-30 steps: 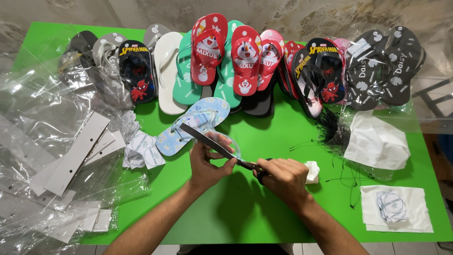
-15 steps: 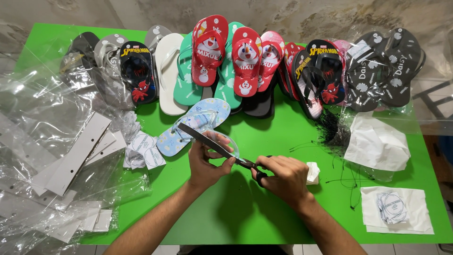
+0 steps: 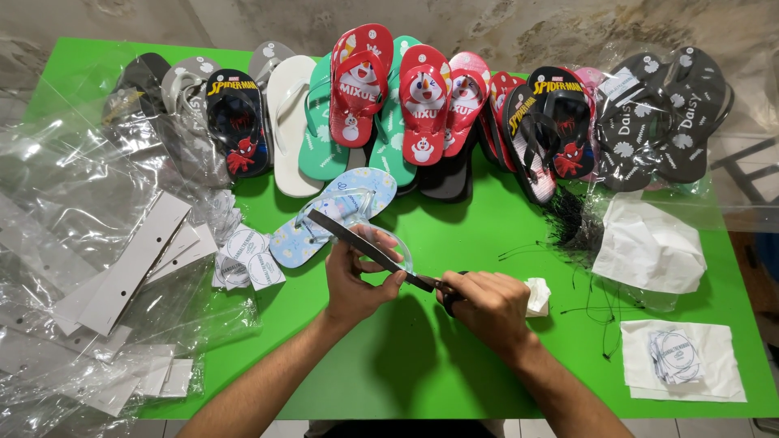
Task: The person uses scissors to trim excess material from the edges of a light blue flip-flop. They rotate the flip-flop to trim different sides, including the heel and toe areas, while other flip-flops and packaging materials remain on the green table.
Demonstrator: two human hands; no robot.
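The right hand (image 3: 487, 308) gripped one pair of scissors (image 3: 369, 251) (blades open) over the green surface (image 3: 454, 373), the left hand (image 3: 357, 280) closed on one light-blue flip-flop (image 3: 333, 215) just beyond.

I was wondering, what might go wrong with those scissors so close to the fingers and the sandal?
The open scissors cross the left hand, so its fingers might get nicked. The blade tip lies by the light blue sandal and may cut its clear strap.
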